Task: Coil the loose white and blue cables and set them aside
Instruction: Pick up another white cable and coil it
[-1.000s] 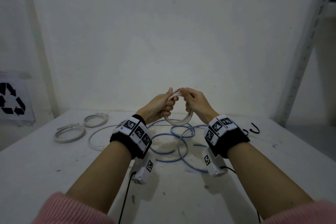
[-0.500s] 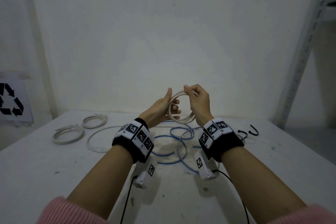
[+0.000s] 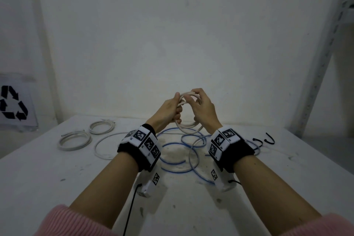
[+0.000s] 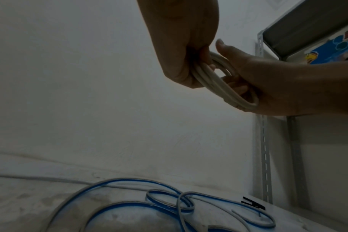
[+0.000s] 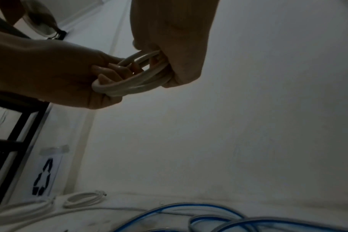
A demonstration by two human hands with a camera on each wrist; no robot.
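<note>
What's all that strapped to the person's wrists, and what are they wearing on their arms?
Each wrist carries a black band topped with white blocks printed with black square-patterned markers. Under each wrist hangs a small white box bearing another such marker, with a thin black cable trailing from it. The left hand and right hand are bare. Pink ribbed sleeves are pushed up the forearms.

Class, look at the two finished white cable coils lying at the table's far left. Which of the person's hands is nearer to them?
Left. The left hand is raised right of the two white cable coils; the right hand is farther right. Both hands grip another white cable coil.
</note>
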